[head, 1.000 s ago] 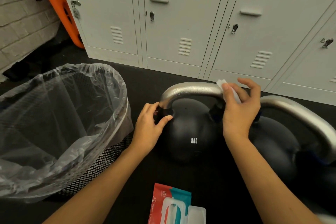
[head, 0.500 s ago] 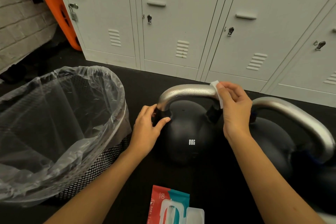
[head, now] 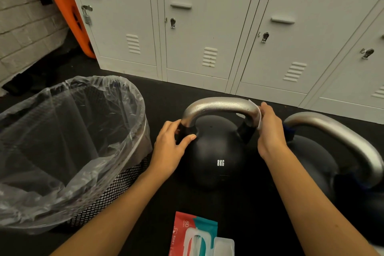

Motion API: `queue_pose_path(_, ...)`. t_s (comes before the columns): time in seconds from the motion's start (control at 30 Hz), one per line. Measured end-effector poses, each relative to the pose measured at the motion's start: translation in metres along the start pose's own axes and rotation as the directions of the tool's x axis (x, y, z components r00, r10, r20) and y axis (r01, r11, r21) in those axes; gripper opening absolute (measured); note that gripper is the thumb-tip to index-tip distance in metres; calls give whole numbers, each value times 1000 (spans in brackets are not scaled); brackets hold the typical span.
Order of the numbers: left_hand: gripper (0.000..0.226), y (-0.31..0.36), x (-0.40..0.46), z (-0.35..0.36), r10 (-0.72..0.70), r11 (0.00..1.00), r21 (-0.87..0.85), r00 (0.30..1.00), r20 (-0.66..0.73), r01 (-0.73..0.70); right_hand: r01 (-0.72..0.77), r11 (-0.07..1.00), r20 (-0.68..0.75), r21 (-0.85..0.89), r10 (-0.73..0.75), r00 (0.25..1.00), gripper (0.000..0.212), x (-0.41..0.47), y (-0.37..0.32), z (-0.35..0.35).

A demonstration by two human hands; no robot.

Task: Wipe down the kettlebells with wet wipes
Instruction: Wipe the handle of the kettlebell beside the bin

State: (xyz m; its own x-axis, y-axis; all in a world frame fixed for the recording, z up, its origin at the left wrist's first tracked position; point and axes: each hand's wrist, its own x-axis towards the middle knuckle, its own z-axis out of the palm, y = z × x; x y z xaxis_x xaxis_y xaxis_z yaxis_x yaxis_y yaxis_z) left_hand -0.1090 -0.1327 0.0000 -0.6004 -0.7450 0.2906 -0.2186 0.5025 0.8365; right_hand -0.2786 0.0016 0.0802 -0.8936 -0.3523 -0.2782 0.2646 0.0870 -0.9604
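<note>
Floor space is tight: black 8KG kettlebell stands upright between lined mesh bin and second kettlebell. Left hand grips its handle base; right hand presses white wipe there.

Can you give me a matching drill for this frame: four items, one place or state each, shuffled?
Column A:
1. wet wipe
2. left hand
3. wipes pack
4. bin

Column B:
a. flap open, on the floor at the near edge
b. lined with clear plastic, left of the 8KG kettlebell
c. pressed by the right hand onto the handle's right bend
d. gripping the handle's left base

Pairs: 1-c, 2-d, 3-a, 4-b
</note>
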Motion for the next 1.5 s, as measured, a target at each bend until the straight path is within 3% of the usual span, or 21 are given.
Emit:
queue_pose_path(0.17,46,0,0,0,-9,1000,-11,1000,2,9,-141,983,119,116,128,985,61,3,11,-9)
queue_pose_path(0.23,46,1,0,-1,-11,1000,-15,1000,1,11,-129,983,122,134,113,986,64,3,9,-8)
queue_pose_path(0.37,47,1,0,-1,-6,1000,-12,1000,4,6,-106,985,116,138,91,989,60,3,10,-7)
queue_pose_path(0.57,45,2,0,-1,-7,1000,-18,1000,3,7,-226,968,77,114,218,973,52,-1,20,-2)
queue_pose_path(0.7,43,2,2,-3,-26,999,-18,1000,15,26,-121,993,1,10,121,993,48,2,13,-1)
queue_pose_path(0.83,43,2,2,-3,-35,999,-30,999,13,36,63,965,6,-253,-63,998,49,3,-12,0)
queue_pose_path(0.9,44,3,1,-3,-44,998,-32,999,23,45,236,859,99,-455,-214,972,44,-3,-30,7)
queue_pose_path(0.97,47,4,1,-5,-52,998,-35,998,36,53,432,691,286,-580,-324,902,40,-9,-43,18)
queue_pose_path(1.03,50,6,2,-8,-88,994,-54,994,58,91,566,480,449,-670,-345,824,41,-16,-54,30)
queue_pose_path(1.13,64,5,-3,-9,-157,982,-93,984,85,165,649,178,597,-740,-272,755,45,-18,-67,50)
queue_pose_path(1.27,78,-2,-15,-8,-265,955,-105,957,116,277,740,-85,744,-667,-108,659,42,-26,-79,77)
queue_pose_path(1.5,45,-5,-24,-10,-437,871,-198,893,108,450,827,-379,860,-415,134,493,26,-45,-61,117)
